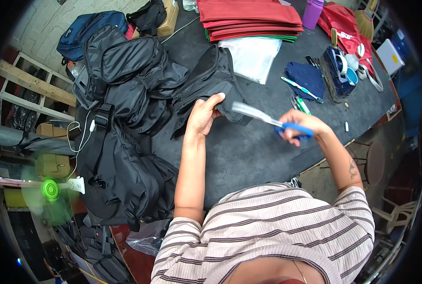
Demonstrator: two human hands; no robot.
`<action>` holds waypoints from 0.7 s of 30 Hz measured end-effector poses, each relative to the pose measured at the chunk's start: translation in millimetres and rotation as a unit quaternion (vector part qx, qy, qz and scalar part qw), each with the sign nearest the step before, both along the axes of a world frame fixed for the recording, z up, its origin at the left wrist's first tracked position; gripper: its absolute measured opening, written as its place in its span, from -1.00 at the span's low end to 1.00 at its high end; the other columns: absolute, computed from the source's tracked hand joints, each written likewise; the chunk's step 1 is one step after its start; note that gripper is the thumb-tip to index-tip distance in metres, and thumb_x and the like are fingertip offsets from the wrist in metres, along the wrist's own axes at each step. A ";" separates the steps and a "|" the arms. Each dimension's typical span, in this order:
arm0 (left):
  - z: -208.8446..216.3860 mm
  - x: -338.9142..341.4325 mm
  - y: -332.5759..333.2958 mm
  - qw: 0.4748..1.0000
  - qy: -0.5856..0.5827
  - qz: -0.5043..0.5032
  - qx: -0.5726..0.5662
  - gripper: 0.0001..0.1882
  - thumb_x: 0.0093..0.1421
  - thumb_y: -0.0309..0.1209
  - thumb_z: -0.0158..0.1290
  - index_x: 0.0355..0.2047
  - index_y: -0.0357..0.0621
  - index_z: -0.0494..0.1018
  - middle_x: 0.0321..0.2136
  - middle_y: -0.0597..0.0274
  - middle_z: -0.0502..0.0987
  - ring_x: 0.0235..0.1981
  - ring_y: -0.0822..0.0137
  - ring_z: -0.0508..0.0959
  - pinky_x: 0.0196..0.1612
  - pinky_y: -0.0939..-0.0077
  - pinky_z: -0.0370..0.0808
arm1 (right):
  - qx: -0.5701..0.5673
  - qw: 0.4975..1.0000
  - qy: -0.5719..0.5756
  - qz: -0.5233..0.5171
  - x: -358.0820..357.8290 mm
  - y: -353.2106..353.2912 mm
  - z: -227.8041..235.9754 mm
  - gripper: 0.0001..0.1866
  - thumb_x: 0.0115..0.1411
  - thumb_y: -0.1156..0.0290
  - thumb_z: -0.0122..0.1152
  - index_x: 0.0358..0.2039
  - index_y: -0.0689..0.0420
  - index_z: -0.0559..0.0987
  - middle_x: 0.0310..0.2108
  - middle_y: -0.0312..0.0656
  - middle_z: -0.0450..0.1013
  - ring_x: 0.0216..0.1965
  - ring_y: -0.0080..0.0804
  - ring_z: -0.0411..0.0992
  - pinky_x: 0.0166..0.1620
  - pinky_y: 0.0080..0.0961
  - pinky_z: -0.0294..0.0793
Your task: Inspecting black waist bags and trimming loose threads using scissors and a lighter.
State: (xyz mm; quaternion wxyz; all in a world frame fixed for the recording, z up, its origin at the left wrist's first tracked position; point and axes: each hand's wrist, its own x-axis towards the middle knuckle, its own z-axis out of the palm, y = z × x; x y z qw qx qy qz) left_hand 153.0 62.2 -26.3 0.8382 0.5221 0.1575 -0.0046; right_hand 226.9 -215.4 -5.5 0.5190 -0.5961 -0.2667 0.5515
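My left hand (pixel 204 115) is closed on the edge of a black fabric bag (pixel 210 75), its thumb pressed on top of the cloth. The bag lies partly raised on the dark table, its far end pointing away from me. In my right hand (pixel 300 127) is a pair of scissors (pixel 294 129) with blue handles. The blades point left toward the bag's edge and are smeared by motion; they look apart from the cloth. Left of the bag, a heap of black bags (pixel 126 75) with zips and straps covers that side of the table.
Red folded fabric (pixel 251 19) is stacked at the back beside clear plastic sheets (pixel 256 54). To the right are a toothbrush (pixel 302 90), a dark blue cloth (pixel 308 78), a tool box (pixel 336 71) and a purple bottle (pixel 312 14). A green fan (pixel 50 189) spins at the left edge.
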 end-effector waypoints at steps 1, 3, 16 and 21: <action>-0.5 2.2 -3.0 1.000 -0.001 -0.002 -0.001 -0.76 0.08 -0.32 0.08 -0.43 -0.30 0.52 -0.49 0.24 0.55 -0.47 0.43 0.53 -0.34 0.52 0.45 | 0.098 0.994 -0.018 -0.053 1.7 1.5 4.6 -0.68 0.06 0.20 0.20 -0.61 0.19 0.42 -0.73 -0.29 0.35 -0.69 -0.63 0.36 -0.61 -0.71 0.32; -0.3 2.9 -10.0 1.000 -0.017 0.008 -0.004 -0.76 0.09 -0.31 0.07 -0.42 -0.29 0.52 -0.46 0.24 0.55 -0.44 0.43 0.53 -0.30 0.50 0.44 | 0.105 0.972 -0.096 -0.189 0.6 18.0 -1.8 -0.56 0.02 -0.03 0.20 -0.48 0.14 0.43 -0.53 -0.25 0.43 -0.54 -0.57 0.37 -0.45 -0.65 0.28; 0.4 -0.3 -51.2 0.996 -0.075 -0.050 -0.006 -0.75 -0.07 -0.52 0.22 -0.35 -0.27 0.46 -0.47 0.23 0.53 -0.51 0.43 0.52 -0.42 0.60 0.50 | 0.165 0.871 -0.169 -0.431 -1.5 71.5 -16.0 -0.69 -0.19 0.50 0.36 -0.42 0.13 0.42 -0.54 -0.44 0.29 -0.50 -0.70 0.24 -0.43 -0.74 0.18; -5.9 0.1 -43.7 0.989 -0.099 -0.104 -0.027 -0.75 -0.05 -0.63 0.16 -0.30 -0.36 0.44 -0.43 0.13 0.54 -0.44 0.36 0.55 -0.32 0.53 0.53 | 0.176 0.873 -0.142 -0.433 1.1 63.4 -13.0 -0.71 -0.19 0.50 0.35 -0.44 0.17 0.42 -0.56 -0.42 0.31 -0.53 -0.71 0.26 -0.46 -0.76 0.22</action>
